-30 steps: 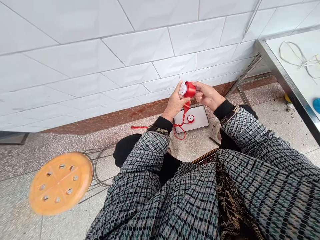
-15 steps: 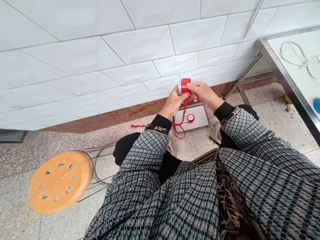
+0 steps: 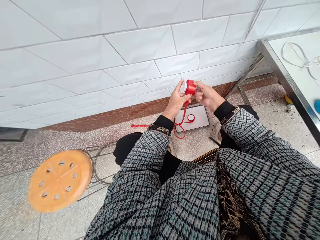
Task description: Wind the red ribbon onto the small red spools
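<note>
Both my hands hold a spool of red ribbon (image 3: 190, 88) up in front of the white tiled wall. My left hand (image 3: 178, 101) curls round the spool's white end and pinches the ribbon under it. My right hand (image 3: 206, 96) grips the spool's other side with closed fingers. A loose length of red ribbon (image 3: 182, 124) hangs from the spool down to the floor, where it loops and trails left. Below my hands a white flat board (image 3: 200, 117) lies on the floor with a small red ribbon roll (image 3: 191, 117) on it.
An orange round stool (image 3: 59, 180) with a wire frame stands at the lower left. A steel-edged table (image 3: 287, 76) with white cords (image 3: 297, 56) on top fills the right edge, its legs near the wall. My checked coat covers the lower frame. Debris lies under the table.
The spool has been turned in my hands, from upright half a second ago to tilted with its white end facing left. My hands stayed in the same place.
</note>
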Demonstrator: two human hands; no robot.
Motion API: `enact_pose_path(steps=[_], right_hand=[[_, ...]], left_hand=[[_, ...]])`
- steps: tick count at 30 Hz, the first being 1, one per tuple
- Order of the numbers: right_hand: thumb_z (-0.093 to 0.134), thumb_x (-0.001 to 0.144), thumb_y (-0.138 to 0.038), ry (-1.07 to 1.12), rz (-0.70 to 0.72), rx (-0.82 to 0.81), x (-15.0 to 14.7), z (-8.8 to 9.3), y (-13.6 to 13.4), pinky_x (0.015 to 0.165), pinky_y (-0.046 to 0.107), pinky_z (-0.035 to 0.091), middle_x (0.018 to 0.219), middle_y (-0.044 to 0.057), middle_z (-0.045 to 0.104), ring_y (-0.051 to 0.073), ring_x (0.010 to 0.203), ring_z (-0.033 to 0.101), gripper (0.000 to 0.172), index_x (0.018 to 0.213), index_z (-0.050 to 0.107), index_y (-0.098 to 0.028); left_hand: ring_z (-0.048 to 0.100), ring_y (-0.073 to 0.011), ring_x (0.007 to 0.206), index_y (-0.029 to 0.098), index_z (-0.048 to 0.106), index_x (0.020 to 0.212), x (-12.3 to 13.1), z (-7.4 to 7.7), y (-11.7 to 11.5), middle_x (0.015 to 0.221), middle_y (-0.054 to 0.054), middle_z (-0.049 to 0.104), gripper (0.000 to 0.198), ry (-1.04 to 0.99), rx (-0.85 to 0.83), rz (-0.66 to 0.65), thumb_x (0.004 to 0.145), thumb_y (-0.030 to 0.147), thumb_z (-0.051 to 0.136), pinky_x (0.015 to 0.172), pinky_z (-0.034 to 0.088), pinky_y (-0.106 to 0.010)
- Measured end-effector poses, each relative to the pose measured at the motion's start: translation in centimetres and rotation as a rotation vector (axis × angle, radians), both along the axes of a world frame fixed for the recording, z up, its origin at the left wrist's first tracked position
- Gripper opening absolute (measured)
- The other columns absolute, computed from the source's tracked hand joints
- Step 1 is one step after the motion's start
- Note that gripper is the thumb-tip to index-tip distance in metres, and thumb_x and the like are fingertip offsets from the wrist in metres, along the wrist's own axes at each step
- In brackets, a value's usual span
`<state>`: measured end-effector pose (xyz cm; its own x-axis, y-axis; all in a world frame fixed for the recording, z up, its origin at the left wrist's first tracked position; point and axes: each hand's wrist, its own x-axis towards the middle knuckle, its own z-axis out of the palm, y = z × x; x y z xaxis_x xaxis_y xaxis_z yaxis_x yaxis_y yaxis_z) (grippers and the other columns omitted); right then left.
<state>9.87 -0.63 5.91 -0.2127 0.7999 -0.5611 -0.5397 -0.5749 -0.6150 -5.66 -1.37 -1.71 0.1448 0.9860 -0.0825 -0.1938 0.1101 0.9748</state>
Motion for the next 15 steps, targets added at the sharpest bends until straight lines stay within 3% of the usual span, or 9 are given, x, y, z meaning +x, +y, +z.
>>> enact_pose_path(steps=[3, 9, 15], right_hand=[[0.05, 0.114, -0.016, 0.02, 0.035, -0.068, 0.4, 0.7, -0.1, 0.031, 0.009, 0.024, 0.056, -0.009, 0.057, -0.002, 0.031, 0.028, 0.025, 0.091, 0.06, -0.015], [0.05, 0.115, -0.021, 0.063, 0.094, -0.168, 0.8, 1.5, 0.1, 0.031, 0.008, 0.024, 0.055, -0.008, 0.055, -0.002, 0.033, 0.026, 0.029, 0.087, 0.059, -0.017], [0.062, 0.112, -0.024, -0.006, 0.145, 0.024, 0.4, 0.9, -0.6, 0.035, 0.009, 0.028, 0.06, -0.007, 0.059, -0.001, 0.036, 0.03, 0.022, 0.091, 0.062, -0.017]], left_hand=[[0.066, -0.0166, 0.052, 0.02, 0.049, 0.163, -0.7, 0.1, 0.2, 0.062, 0.005, 0.067, 0.096, 0.038, 0.005, -0.064, 0.077, 0.02, 0.092, 0.057, 0.055, -0.028], [0.068, -0.0194, 0.047, 0.019, 0.048, 0.158, -0.9, -0.1, 0.3, 0.061, 0.006, 0.066, 0.096, 0.044, 0.028, -0.102, 0.075, 0.025, 0.095, 0.055, 0.059, -0.031], [0.067, -0.0172, 0.045, 0.023, 0.051, 0.151, -0.7, -0.3, 0.3, 0.064, 0.005, 0.069, 0.09, -0.035, 0.026, -0.078, 0.077, 0.041, 0.098, 0.052, 0.057, -0.029]])
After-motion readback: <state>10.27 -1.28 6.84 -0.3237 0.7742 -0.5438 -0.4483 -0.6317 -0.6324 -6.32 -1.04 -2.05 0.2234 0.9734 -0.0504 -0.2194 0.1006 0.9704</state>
